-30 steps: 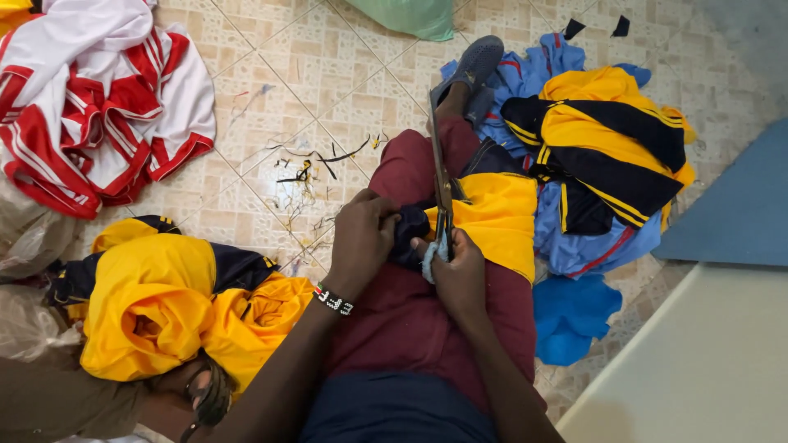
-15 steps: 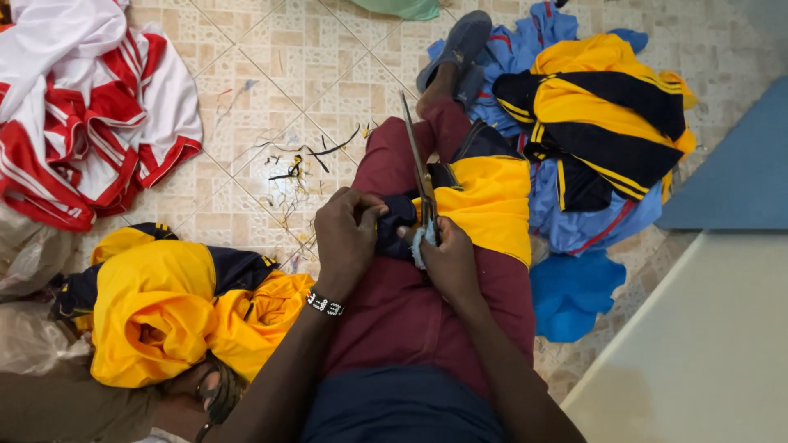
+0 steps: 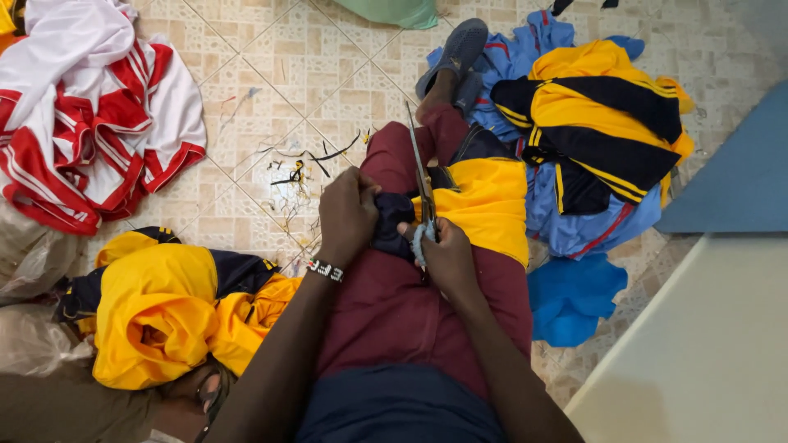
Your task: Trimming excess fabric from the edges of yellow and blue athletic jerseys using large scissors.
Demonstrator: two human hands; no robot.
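Observation:
A yellow and navy garment [image 3: 484, 201] lies across my lap over maroon trousers. My left hand [image 3: 346, 215] pinches the navy edge of this garment near my knee. My right hand [image 3: 447, 258] grips the pale handles of long scissors [image 3: 422, 176], whose blades point away from me along my leg. The two hands sit close together with the dark cloth between them.
A yellow and navy pile [image 3: 164, 308] lies at my left. Red and white shirts [image 3: 82, 123] are spread at the upper left. Blue and yellow-navy clothes [image 3: 591, 148] are heaped at the right. Thread scraps [image 3: 300, 168] litter the tiled floor. A pale surface [image 3: 706, 353] fills the lower right.
The view has shifted slightly. Both hands stay on the garment and scissors in nearly the same place on my lap.

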